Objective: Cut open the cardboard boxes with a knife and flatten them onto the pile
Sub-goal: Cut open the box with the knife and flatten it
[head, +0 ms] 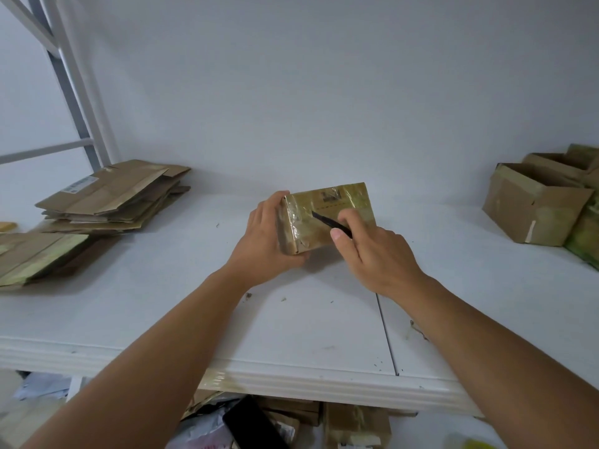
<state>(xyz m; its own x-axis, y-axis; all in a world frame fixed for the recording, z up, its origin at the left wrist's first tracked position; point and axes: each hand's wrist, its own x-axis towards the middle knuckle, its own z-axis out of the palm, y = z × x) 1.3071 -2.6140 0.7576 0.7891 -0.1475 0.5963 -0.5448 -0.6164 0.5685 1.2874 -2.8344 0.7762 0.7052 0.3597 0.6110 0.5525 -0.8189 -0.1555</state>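
Observation:
A small cardboard box (337,202) wrapped in shiny tape lies on the white shelf (311,319) in the middle of the view. My left hand (262,236) grips its left end, thumb on the far edge and fingers under the near side. My right hand (376,254) holds a dark knife (327,219) whose blade tip rests on the taped top of the box, pointing left. A pile of flattened cardboard (113,199) sits at the back left of the shelf.
More flattened cardboard (35,257) lies at the left edge. Open and uncut boxes (534,202) stand at the right. A white metal rack frame (71,92) rises at the back left. Below the shelf edge lie boxes and bags (291,419).

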